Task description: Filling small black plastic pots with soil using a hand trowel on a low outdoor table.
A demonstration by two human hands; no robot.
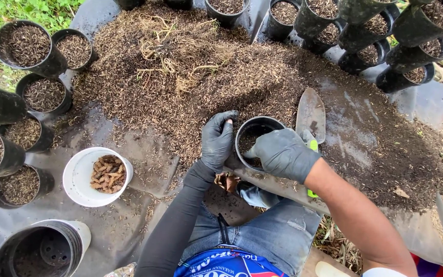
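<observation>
1. While the white bowl [80,177] of brown pieces sits far left on the black sheet [21,225], the filled pots [24,46] stand beside it.
2. Left hand [217,139], gloved, forearm angled up, grip closed on the black pot [256,134] rim.
3. Pot sits centre, against the soil pile [190,66].
4. Right hand [283,153], gloved, wrist bent, grip loosely curled over the pot's right rim.
5. Trowel [310,114] lies just right.

Grey ground sheet [144,241] carries brown mulch heap [196,66]. Left of heap: filled black pots [24,46], white bowl [96,177]. Right of heap: trowel [311,113].
</observation>
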